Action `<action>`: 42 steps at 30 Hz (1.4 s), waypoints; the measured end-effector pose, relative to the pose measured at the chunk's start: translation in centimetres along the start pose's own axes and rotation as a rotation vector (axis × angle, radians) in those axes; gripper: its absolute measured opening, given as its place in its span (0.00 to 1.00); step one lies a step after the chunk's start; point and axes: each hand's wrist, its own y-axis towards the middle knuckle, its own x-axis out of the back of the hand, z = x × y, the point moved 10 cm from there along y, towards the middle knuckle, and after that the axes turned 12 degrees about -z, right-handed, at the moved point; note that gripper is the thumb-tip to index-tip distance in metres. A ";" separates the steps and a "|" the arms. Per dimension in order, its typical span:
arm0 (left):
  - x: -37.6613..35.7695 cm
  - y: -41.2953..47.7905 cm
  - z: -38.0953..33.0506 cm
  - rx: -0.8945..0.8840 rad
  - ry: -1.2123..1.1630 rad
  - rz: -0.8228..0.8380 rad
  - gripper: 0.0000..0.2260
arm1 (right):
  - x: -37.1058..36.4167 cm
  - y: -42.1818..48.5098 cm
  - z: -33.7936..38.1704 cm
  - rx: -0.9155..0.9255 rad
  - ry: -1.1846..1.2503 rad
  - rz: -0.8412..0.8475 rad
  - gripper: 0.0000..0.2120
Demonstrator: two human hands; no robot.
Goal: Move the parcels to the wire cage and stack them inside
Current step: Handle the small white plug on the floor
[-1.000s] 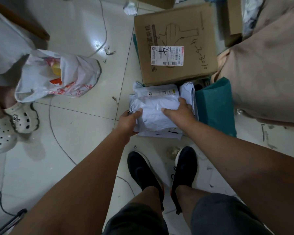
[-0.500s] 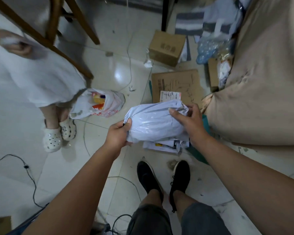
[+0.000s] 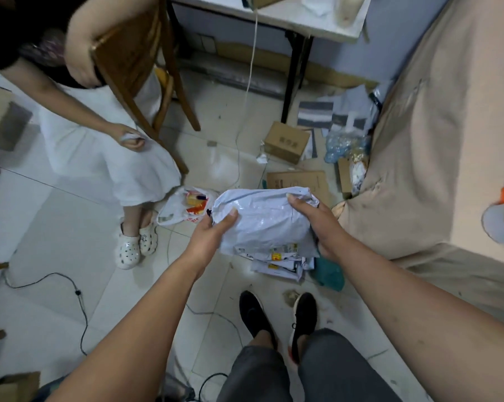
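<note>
The left thumb (image 3: 229, 220) lies flat on top of the grey mailer bag (image 3: 265, 224). The other fingers of the left hand (image 3: 213, 232) go under it, where they are hidden, so this hand pinches the near left corner. The right hand (image 3: 317, 224) wraps round the right end, thumb on top and the rest curled about the edge. The bag is soft and puffy and hangs in the air between the 2 hands, above the floor and in front of the 2 black shoes (image 3: 255, 317). Just under it are more flat white mailers (image 3: 277, 264); I cannot tell if any ride along or if all lie on the floor. The wire cage is not in view, so I think the job is at the carry part, with the stacking not yet done. A good carry needs both hands snug, because the slick plastic could slip. Room is tight: a beige cloth cover (image 3: 419, 146) stands close on the right, a person in a white skirt (image 3: 100, 158) with a wooden chair (image 3: 140, 71) is on the left, and ahead lie a white shopping bag (image 3: 184, 208), cardboard boxes (image 3: 287, 142) and a table leg (image 3: 293, 76). A black cable (image 3: 79, 294) snakes over the tiles on the left and could trip a foot. The most open floor is near left.
</note>
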 end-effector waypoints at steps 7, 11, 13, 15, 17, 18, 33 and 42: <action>-0.1 -2.6 -3.3 -0.044 -0.045 0.062 0.36 | -0.9 -2.2 3.7 0.000 -0.084 0.098 0.24; 0.2 -4.3 -4.1 -0.066 -0.086 -0.030 0.35 | -1.5 -3.4 6.4 0.054 -0.166 0.223 0.33; 0.8 -5.6 -4.1 -0.055 -0.143 -0.109 0.34 | -1.9 -4.3 7.8 0.111 -0.150 0.294 0.32; 1.0 -7.5 -4.2 -0.049 -0.210 -0.154 0.29 | -2.0 -5.3 8.9 0.138 -0.088 0.351 0.28; 1.3 -9.8 -4.3 -0.049 -0.272 -0.193 0.21 | -2.7 -6.6 9.7 0.164 -0.084 0.413 0.23; 1.7 -11.1 -4.0 -0.041 -0.296 -0.222 0.18 | -3.2 -7.4 9.8 0.171 -0.103 0.449 0.22; 13.3 -29.1 6.8 -0.098 -0.454 -0.518 0.26 | -13.2 -22.5 0.4 0.149 -0.407 0.787 0.23; 17.7 -40.5 18.1 -0.080 -0.574 -0.708 0.19 | -15.7 -32.8 -10.5 0.228 -0.687 0.968 0.20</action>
